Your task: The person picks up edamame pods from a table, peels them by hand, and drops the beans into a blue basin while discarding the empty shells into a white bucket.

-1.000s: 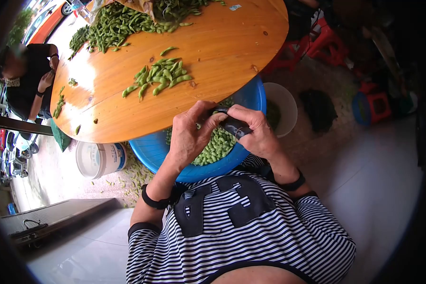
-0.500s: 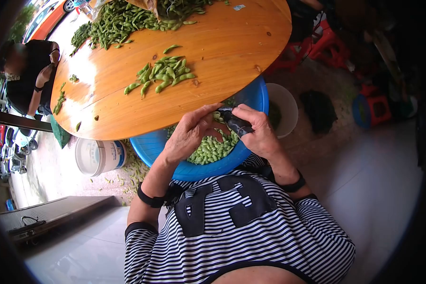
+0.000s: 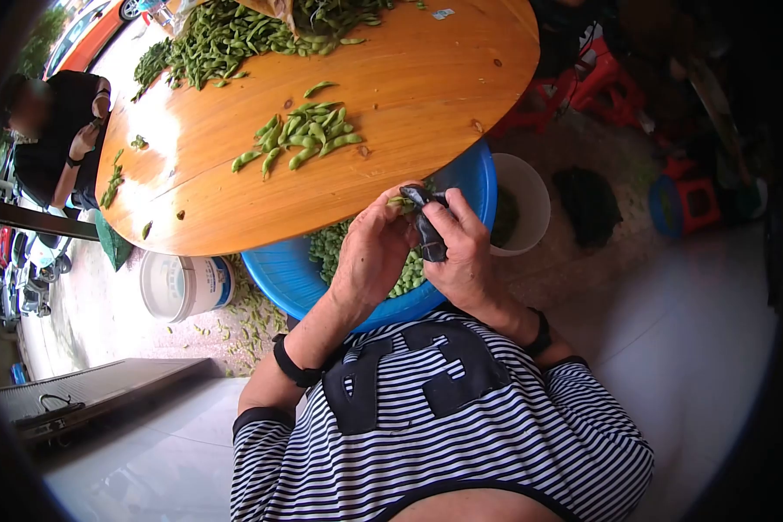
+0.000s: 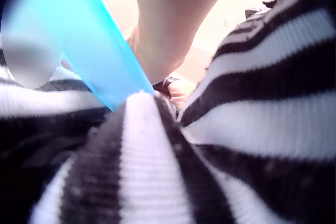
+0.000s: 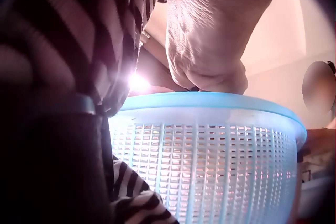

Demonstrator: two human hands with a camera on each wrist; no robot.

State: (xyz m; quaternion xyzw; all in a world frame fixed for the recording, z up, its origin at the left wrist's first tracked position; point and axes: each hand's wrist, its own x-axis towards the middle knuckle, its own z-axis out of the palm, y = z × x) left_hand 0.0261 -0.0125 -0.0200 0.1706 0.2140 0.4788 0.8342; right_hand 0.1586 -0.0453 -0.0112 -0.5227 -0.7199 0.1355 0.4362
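My left hand (image 3: 370, 259) pinches a green edamame pod (image 3: 398, 202) over a blue basket (image 3: 278, 283). Curled close against it, my right hand (image 3: 461, 248) grips the same pod's end, with a black covering (image 3: 431, 239) around the thumb and forefinger. Shelled green beans (image 3: 409, 278) lie in the basket below, partly hidden by the hands. In the right wrist view the slotted basket wall (image 5: 205, 166) stands under the hand. The left wrist view shows mostly striped shirt (image 4: 262, 113) and basket edge.
Beyond the basket is a wooden table (image 3: 426, 96) with a small group of pods (image 3: 309, 135) and a large heap (image 3: 235, 43). White buckets stand left (image 3: 178, 287) and right (image 3: 531, 204). Another person (image 3: 56, 139) sits at the left. Red stools (image 3: 605, 83) are at the back right.
My left hand has moved right and turned upward, closing in on the right hand. The right hand has tilted, its black covering now more upright. A pod shows between the fingertips.
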